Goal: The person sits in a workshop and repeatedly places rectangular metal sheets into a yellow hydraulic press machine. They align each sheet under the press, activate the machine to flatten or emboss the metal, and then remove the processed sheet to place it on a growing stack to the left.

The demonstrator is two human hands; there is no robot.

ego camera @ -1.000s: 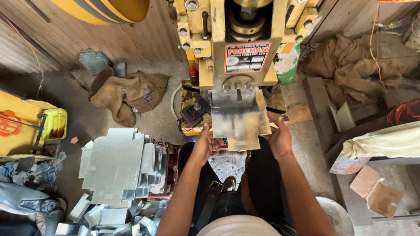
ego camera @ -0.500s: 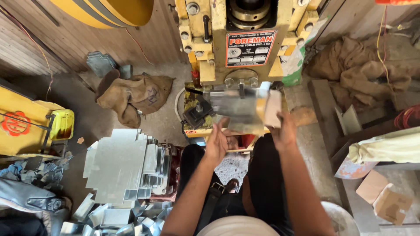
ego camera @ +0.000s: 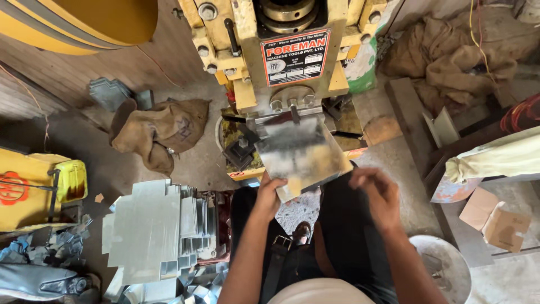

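Head view, looking down at a seated person in front of a yellow press machine (ego camera: 247, 50).

Left hand (ego camera: 270, 194): fingers closed on the near left corner of a shiny sheet-metal blank (ego camera: 301, 152). The blank is tilted, its far edge up against the press just below the red label plate, its near edge over the person's lap.

Right hand (ego camera: 376, 188): blurred, fingers loosely spread, just off the blank's near right corner; holds nothing that shows. Cannot tell whether a fingertip touches the edge.

Around:
- Stack of cut metal sheets (ego camera: 152, 231) to the person's left, on the floor, with loose offcuts below it.
- Brown burlap sack (ego camera: 160, 132) on the floor left of the press.
- Second heap of burlap (ego camera: 450, 50) at upper right.
- Yellow container (ego camera: 34, 186) at far left.
- Cardboard scraps (ego camera: 495, 222) at right, well apart from both hands.
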